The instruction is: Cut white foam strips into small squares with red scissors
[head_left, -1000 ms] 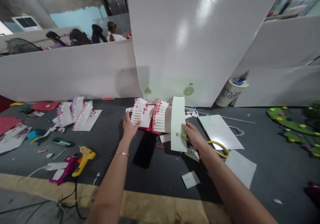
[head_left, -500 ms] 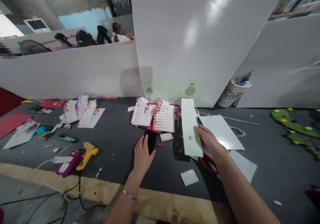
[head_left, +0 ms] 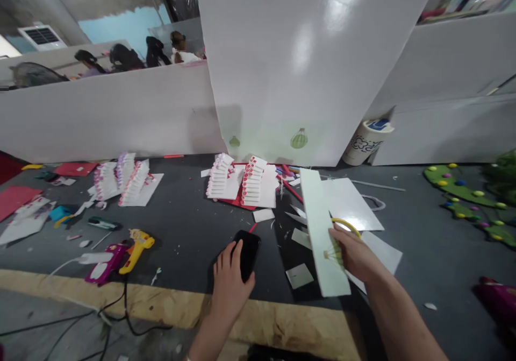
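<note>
My left hand (head_left: 231, 283) is on a black phone (head_left: 250, 250), fingers along its left side and thumb at its lower edge; the phone lies near the table's front. In my right hand (head_left: 357, 250) is a long pale green paper strip (head_left: 320, 216) with a balloon print, held by its right edge and tilted above the table. Partly hidden behind the strip lie scissors, their blades (head_left: 297, 216) to the left and a yellow-rimmed handle (head_left: 347, 225) by my right fingers. A small pale paper piece (head_left: 299, 276) rests left of the strip's lower end.
Folded cards with rows of paper sticks (head_left: 252, 186) stand at the back. A yellow glue gun (head_left: 138, 250), a purple device (head_left: 105, 264) and a green stapler (head_left: 104, 223) lie left. White sheets (head_left: 355, 205) and a patterned cup (head_left: 366, 140) are right.
My left hand has drawn the phone toward the front edge. My right hand has brought the paper strip nearer and to the right, uncovering the scissor blades.
</note>
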A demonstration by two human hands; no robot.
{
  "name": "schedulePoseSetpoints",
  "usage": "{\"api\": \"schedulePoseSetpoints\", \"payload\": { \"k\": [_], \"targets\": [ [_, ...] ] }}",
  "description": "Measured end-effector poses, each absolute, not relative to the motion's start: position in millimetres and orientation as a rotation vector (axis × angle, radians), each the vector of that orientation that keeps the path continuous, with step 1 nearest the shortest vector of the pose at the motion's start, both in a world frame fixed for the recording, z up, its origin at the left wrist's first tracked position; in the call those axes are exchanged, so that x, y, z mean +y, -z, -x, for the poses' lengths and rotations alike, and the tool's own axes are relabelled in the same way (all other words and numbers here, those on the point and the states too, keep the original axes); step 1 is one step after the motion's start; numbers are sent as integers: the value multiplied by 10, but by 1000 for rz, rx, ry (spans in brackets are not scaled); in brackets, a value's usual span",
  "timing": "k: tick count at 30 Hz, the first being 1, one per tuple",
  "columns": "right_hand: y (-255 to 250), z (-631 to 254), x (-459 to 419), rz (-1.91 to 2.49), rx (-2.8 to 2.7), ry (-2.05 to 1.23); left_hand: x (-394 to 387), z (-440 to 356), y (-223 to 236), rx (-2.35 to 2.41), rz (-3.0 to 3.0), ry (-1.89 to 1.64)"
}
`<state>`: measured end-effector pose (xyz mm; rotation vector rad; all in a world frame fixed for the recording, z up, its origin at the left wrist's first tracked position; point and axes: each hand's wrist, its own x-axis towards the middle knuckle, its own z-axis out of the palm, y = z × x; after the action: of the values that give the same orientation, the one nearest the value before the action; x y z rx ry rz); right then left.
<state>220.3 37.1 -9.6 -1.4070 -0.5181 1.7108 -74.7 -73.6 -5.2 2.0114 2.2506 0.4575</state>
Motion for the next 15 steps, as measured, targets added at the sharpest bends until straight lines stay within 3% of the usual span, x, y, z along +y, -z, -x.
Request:
{"api": "schedulePoseSetpoints", "payload": {
  "k": [4, 11, 15],
  "targets": [
    [82, -2035, 297, 1321, -476, -1821, -479, 523, 43, 2251, -2029, -387],
    [124, -2114, 323, 1311, -413, -1728, -284, 126, 51, 2146, -2089, -317],
    [46, -2162, 302, 1364, -402, -1671, -128, 381, 25, 2135, -2027, -535]
  ]
}}
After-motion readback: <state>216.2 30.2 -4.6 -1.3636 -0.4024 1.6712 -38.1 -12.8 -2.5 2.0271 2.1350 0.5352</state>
